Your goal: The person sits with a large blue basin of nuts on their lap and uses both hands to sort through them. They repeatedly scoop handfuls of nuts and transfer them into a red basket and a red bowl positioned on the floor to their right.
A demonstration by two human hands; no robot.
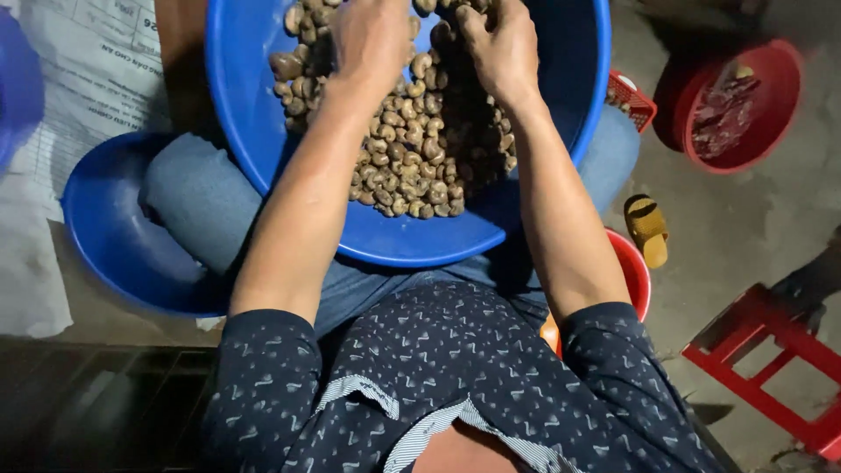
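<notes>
Resting across the person's lap, a big blue basin [245, 96] holds a heap of brown, curved nuts [412, 149], piled mostly toward its middle and far side. Both hands are in the heap. The left hand [370, 39] lies palm-down on the nuts with its fingers bent into them; whether it has closed on any cannot be told. The right hand [499, 44] is curled, fingertips dug into the pile at the upper edge of the view, and its grip is likewise unclear.

A second, smaller blue bowl [114, 236] sits on the floor under the left knee; no contents can be seen. At the far right, a red bowl [771, 96] holds reddish-brown scraps. A small red basket [632, 98] peeks from behind the basin, and a yellow sandal [646, 229] lies beside another red bowl's rim [632, 271].
</notes>
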